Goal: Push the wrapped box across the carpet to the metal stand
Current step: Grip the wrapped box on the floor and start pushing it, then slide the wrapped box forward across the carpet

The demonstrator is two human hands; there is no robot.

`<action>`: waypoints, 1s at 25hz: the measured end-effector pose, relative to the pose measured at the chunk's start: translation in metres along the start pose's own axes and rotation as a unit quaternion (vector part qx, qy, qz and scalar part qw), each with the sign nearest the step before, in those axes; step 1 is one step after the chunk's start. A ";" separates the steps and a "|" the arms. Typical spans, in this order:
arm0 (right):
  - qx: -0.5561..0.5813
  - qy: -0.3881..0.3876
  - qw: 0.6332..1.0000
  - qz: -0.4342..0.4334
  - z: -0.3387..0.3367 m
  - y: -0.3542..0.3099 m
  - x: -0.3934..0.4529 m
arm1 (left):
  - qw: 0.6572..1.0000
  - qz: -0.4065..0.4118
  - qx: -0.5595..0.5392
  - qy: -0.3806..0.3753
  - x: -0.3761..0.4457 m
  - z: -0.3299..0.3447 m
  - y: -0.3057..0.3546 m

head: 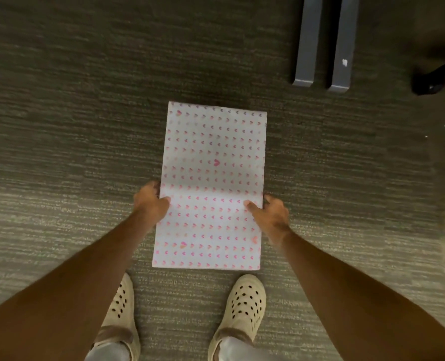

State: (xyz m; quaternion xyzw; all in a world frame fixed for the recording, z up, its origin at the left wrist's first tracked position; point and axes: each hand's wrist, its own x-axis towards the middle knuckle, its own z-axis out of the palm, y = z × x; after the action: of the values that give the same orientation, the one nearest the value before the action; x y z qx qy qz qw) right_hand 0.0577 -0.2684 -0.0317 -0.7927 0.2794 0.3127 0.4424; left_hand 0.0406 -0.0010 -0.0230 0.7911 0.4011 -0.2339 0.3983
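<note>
The wrapped box (211,162), covered in white paper with small pink hearts, lies flat on the grey-green carpet (73,126) in the middle of the view. My left hand (150,202) grips its left edge, thumb on top. On the opposite edge my right hand (269,217) holds it the same way. The metal stand (323,45) shows as two grey feet on the carpet at the upper right, a short gap beyond the box's far right corner.
My two feet in cream perforated clogs (245,306) stand just behind the box's near edge. A black caster or chair base (432,79) sits at the far right beside the stand. Open carpet stretches to the left and ahead.
</note>
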 end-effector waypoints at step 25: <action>0.047 -0.009 0.986 -0.161 -0.036 -0.245 0.122 | 0.983 0.159 -0.085 -0.038 0.164 -0.116 0.207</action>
State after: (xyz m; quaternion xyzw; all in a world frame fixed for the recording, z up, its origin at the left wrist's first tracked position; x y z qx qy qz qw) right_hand 0.3221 -0.2093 0.0211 -0.8026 0.1587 0.2315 0.5263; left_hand 0.3099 0.0926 0.0222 0.7986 0.2731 -0.1629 0.5110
